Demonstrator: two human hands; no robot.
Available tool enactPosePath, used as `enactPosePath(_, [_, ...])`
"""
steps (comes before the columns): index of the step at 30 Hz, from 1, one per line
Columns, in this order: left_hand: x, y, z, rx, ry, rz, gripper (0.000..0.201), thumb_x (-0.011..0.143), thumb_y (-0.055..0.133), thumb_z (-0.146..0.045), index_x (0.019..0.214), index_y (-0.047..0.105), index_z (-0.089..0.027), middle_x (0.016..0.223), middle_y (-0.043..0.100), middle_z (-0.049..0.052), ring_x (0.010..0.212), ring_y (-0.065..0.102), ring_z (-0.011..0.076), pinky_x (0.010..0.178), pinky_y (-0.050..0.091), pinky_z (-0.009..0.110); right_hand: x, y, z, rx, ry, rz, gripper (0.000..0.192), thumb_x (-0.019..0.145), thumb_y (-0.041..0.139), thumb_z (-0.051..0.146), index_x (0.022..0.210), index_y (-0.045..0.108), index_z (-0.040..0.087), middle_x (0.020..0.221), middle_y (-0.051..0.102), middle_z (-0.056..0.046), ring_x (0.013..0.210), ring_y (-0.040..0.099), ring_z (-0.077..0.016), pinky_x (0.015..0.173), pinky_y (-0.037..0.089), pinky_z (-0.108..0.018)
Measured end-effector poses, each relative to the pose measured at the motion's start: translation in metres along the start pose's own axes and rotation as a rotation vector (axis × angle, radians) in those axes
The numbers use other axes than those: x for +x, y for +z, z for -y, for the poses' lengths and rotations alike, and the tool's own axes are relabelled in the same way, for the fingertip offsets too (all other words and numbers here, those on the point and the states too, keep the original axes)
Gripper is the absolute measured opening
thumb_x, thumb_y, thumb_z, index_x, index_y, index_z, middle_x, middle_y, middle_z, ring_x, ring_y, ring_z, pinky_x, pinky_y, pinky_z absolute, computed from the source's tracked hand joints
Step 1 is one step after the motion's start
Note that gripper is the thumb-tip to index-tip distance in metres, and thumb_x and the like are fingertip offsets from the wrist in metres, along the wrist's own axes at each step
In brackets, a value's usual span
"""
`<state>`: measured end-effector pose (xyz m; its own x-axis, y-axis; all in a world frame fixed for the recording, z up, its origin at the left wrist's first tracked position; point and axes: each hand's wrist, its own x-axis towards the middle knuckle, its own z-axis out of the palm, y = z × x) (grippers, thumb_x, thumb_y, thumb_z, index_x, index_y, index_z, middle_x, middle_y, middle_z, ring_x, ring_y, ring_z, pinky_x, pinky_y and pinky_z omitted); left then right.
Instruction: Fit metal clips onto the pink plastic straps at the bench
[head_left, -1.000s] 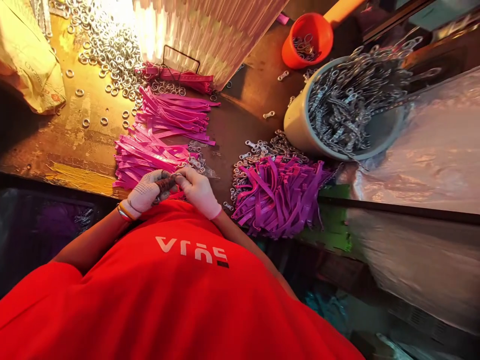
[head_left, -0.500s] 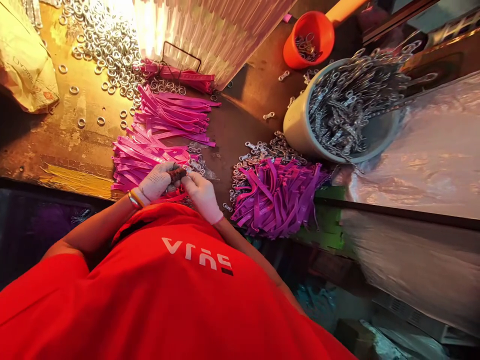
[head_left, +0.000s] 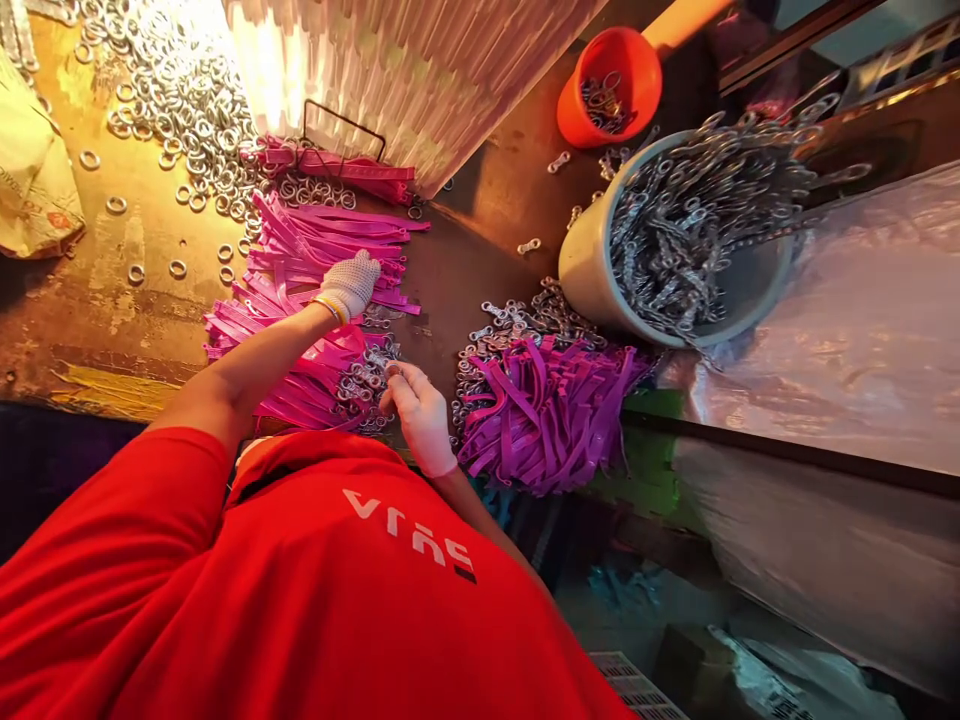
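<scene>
My left hand (head_left: pixel 350 284), in a white knit glove, reaches forward and rests with curled fingers on a stack of pink plastic straps (head_left: pixel 330 240). Whether it grips a strap cannot be told. My right hand (head_left: pixel 417 402), in a thin pale glove, stays near my red shirt and pinches a small metal clip (head_left: pixel 390 369) at the edge of a little heap of clips (head_left: pixel 364 380). More pink straps (head_left: pixel 300 375) lie under my left forearm. A heap of purple straps (head_left: pixel 544 410) lies just right of my right hand.
A grey bucket (head_left: pixel 581 270) full of metal clips stands at the right, with an orange cup (head_left: pixel 622 55) behind it. Loose metal rings (head_left: pixel 180 110) cover the bench at the back left. A sack (head_left: pixel 34 190) sits far left, plastic sheeting (head_left: pixel 862 330) at right.
My hands were together near my chest on a small dark object. My left hand has since stretched forward onto the pink strap stack, and my right hand has dropped to the clip heap.
</scene>
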<state>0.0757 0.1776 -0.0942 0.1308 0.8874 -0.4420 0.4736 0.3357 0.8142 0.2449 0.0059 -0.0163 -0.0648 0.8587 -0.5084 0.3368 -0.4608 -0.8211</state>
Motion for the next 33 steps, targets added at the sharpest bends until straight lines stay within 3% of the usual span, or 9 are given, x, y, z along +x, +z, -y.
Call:
enactPosePath(3, [-0.02, -0.004, 0.008, 0.103, 0.062, -0.239, 0.017, 0.081, 0.063, 0.0, 0.077, 0.056, -0.015, 0.089, 0.066, 0.007, 0.087, 0.06, 0.0164, 0.076, 0.042, 0.027, 0.01, -0.001, 0.008, -0.116, -0.127, 0.008, 0.035, 0.095, 0.049, 0.044, 0.115, 0.067, 0.021, 0.086, 0.073, -0.002, 0.081, 0.065, -0.0181, 0.081, 0.052, -0.03])
enactPosePath(5, [-0.051, -0.011, 0.012, -0.021, 0.074, -0.253, 0.013, 0.086, 0.064, -0.009, 0.078, 0.057, -0.016, 0.077, 0.064, 0.005, 0.074, 0.058, 0.0156, 0.068, 0.043, 0.026, 0.019, 0.0, 0.016, -0.19, -0.224, 0.034, 0.032, 0.095, 0.05, 0.042, 0.114, 0.068, 0.022, 0.103, 0.075, -0.004, 0.092, 0.067, -0.0194, 0.089, 0.051, -0.031])
enactPosePath(8, [-0.114, -0.022, 0.012, -0.377, 0.05, -0.132, 0.021, 0.097, 0.058, -0.032, 0.082, 0.06, -0.018, 0.058, 0.053, -0.001, 0.049, 0.044, 0.0108, 0.049, 0.034, 0.024, 0.027, 0.006, 0.031, -0.336, -0.326, 0.116, 0.032, 0.099, 0.046, 0.036, 0.119, 0.068, 0.023, 0.109, 0.076, -0.004, 0.097, 0.068, -0.0199, 0.09, 0.05, -0.03])
enactPosePath(11, [-0.17, -0.025, 0.007, -0.627, -0.022, -0.025, 0.032, 0.09, 0.069, -0.048, 0.081, 0.061, -0.018, 0.053, 0.046, -0.003, 0.041, 0.035, 0.0079, 0.042, 0.024, 0.023, 0.024, 0.016, 0.048, -0.597, -0.417, 0.169, 0.034, 0.101, 0.044, 0.028, 0.125, 0.068, 0.022, 0.109, 0.077, -0.006, 0.1, 0.069, -0.0216, 0.089, 0.047, -0.029])
enactPosePath(14, [-0.203, -0.021, 0.004, -0.719, -0.072, -0.028, 0.037, 0.084, 0.075, -0.051, 0.077, 0.058, -0.019, 0.053, 0.045, -0.004, 0.041, 0.033, 0.0067, 0.04, 0.021, 0.023, 0.012, 0.025, 0.062, -0.904, -0.486, 0.207, 0.036, 0.101, 0.043, 0.023, 0.127, 0.068, 0.017, 0.11, 0.077, -0.012, 0.099, 0.069, -0.0256, 0.086, 0.044, -0.032])
enactPosePath(18, [-0.222, -0.016, 0.001, -0.502, -0.048, -0.034, 0.036, 0.091, 0.066, -0.045, 0.07, 0.055, -0.019, 0.052, 0.046, -0.002, 0.043, 0.035, 0.0087, 0.043, 0.022, 0.024, -0.007, 0.03, 0.066, -1.179, -0.551, 0.262, 0.034, 0.1, 0.043, 0.02, 0.12, 0.069, 0.012, 0.106, 0.075, -0.018, 0.092, 0.068, -0.0281, 0.078, 0.039, -0.034])
enactPosePath(24, [-0.233, -0.011, -0.004, -0.012, 0.201, -0.204, 0.019, 0.084, 0.065, -0.016, 0.066, 0.058, -0.017, 0.065, 0.058, 0.003, 0.062, 0.044, 0.0139, 0.059, 0.027, 0.027, -0.02, 0.029, 0.052, -1.272, -0.612, 0.203, 0.032, 0.099, 0.042, 0.017, 0.117, 0.068, 0.01, 0.103, 0.074, -0.019, 0.09, 0.065, -0.0263, 0.072, 0.034, -0.034])
enactPosePath(28, [-0.233, -0.009, 0.004, 0.012, 0.22, -0.039, 0.022, 0.084, 0.057, -0.009, 0.063, 0.058, -0.017, 0.063, 0.058, 0.002, 0.06, 0.044, 0.0143, 0.059, 0.027, 0.027, -0.024, 0.028, 0.041, -1.294, -0.654, 0.201, 0.038, 0.102, 0.035, 0.018, 0.124, 0.065, 0.009, 0.103, 0.073, -0.019, 0.086, 0.063, -0.0256, 0.072, 0.033, -0.035])
enactPosePath(33, [-0.238, -0.002, 0.018, -0.003, 0.222, -0.035, 0.01, 0.077, 0.066, -0.01, 0.069, 0.065, -0.016, 0.066, 0.062, 0.003, 0.061, 0.047, 0.0144, 0.058, 0.028, 0.026, -0.026, 0.028, 0.039, -1.186, -0.636, 0.24, 0.035, 0.104, 0.038, 0.022, 0.122, 0.067, 0.013, 0.111, 0.074, -0.017, 0.095, 0.066, -0.0251, 0.08, 0.039, -0.032])
